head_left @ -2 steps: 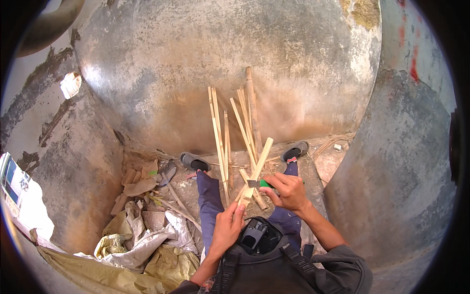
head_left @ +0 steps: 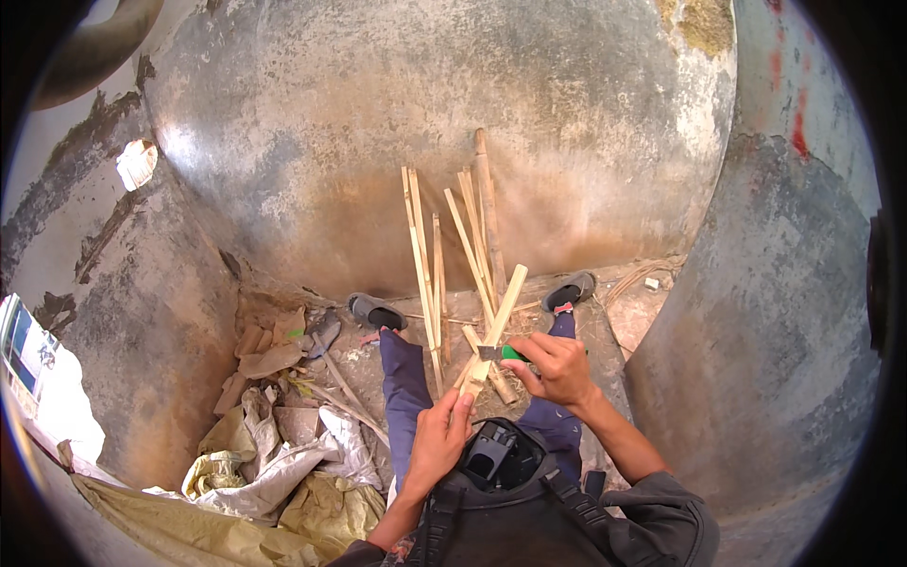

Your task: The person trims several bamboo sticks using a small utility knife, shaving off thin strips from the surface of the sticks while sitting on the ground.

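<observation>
Between my knees, my left hand [head_left: 442, 437] is closed round the lower end of a pale split bamboo strip [head_left: 505, 304], which slants up and away to the right. My right hand [head_left: 559, 370] grips a knife by its green handle [head_left: 512, 353]. The knife's short dark blade [head_left: 488, 353] lies across the strip, a little beyond my left fingers, where a lighter, freshly cut patch shows. Under the strip, a thicker bamboo piece [head_left: 501, 383] rests on the ground between my legs.
Several bamboo strips [head_left: 418, 250] and a rounder bamboo pole [head_left: 486, 203] lean on the stained wall [head_left: 312, 142] ahead. Crumpled sacks [head_left: 274, 472] and scraps [head_left: 269, 350] lie at the left. My shoes [head_left: 376, 310] are planted apart; another curved wall [head_left: 765, 350] rises at the right.
</observation>
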{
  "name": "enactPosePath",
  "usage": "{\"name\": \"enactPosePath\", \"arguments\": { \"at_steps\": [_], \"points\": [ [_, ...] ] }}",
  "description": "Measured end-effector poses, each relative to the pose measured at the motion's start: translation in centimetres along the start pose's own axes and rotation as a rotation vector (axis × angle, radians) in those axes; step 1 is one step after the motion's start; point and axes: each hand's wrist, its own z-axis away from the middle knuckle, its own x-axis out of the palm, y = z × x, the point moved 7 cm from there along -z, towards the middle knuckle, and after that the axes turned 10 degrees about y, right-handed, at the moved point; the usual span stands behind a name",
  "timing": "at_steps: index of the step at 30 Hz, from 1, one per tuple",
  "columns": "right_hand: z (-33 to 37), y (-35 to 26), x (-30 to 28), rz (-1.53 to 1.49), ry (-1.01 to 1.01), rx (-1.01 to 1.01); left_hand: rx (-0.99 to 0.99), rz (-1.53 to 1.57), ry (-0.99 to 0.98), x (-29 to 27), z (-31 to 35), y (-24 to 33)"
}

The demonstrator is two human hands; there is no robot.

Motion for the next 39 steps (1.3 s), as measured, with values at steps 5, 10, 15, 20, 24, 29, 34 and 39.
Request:
{"name": "enactPosePath", "arguments": {
  "at_steps": [5,10,15,20,24,29,34,39],
  "points": [
    [-0.1,1.6,-0.3,0.055,0.074,0.054,0.050,0.029,0.002,0.0,0.3,-1.6],
    [-1.7,11.1,-5.6,0.136,0.257,0.387,-0.077,0.062,-0.137,-0.2,2.6,-2.2],
    [-0.7,6.7,-4.0,-0.075,0.224,0.269,-0.091,0.152,-0.117,0.1,0.9,-2.0],
    [0.9,0.9,-0.7,-0.117,0.023,0.127,-0.117,0.194,-0.086,0.6,0.3,-1.8],
    [1.8,-0.5,0.8,-0.096,-0.063,0.099,-0.030,0.093,-0.011,0.4,0.2,-1.5],
    [0.4,0.8,-0.2,-0.063,0.031,0.142,0.054,0.033,0.036,0.0,0.5,-1.0],
    [-0.2,3.6,-2.2,-0.022,0.113,0.180,-0.012,0.048,-0.024,0.2,1.0,-1.4],
    [1.2,0.8,-0.7,-0.152,0.000,0.107,-0.241,0.298,-0.203,1.4,0.7,-1.3]
  ]
}}
